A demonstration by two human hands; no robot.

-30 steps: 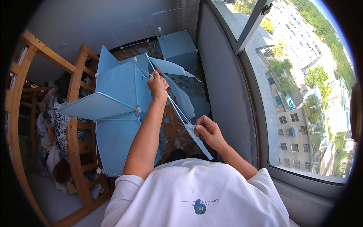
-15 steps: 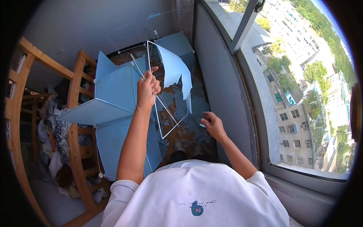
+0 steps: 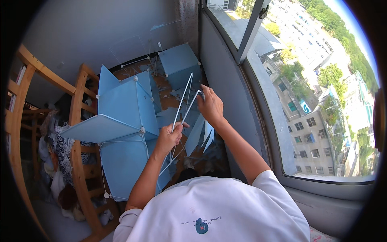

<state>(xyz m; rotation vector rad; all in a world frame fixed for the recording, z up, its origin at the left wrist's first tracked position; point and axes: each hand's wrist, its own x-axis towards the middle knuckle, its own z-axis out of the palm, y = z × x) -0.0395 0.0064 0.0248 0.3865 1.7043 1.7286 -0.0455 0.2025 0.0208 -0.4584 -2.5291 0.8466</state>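
Observation:
My left hand (image 3: 168, 138) grips the lower part of a white wire frame (image 3: 181, 105) that stands nearly upright between my hands. My right hand (image 3: 210, 106) holds the frame's upper right corner, close to the grey wall under the window. Loose pale blue plastic sheet pieces (image 3: 200, 134) hang below my right hand. To the left stands a blue panel cabinet (image 3: 121, 133) made of wire-edged panels joined by white connectors, partly taken apart, with one panel jutting out to the left.
A separate blue cube (image 3: 178, 64) stands on the floor at the back, with loose wire frames near it. A wooden ladder frame (image 3: 78, 153) with clothes behind it rises on the left. An open window (image 3: 258, 28) and its sill are on the right.
The wire frame has swung from a flat spread to nearly upright and edge-on. My left hand dropped lower on it; my right hand rose to its upper corner. The blue sheet now hangs loose.

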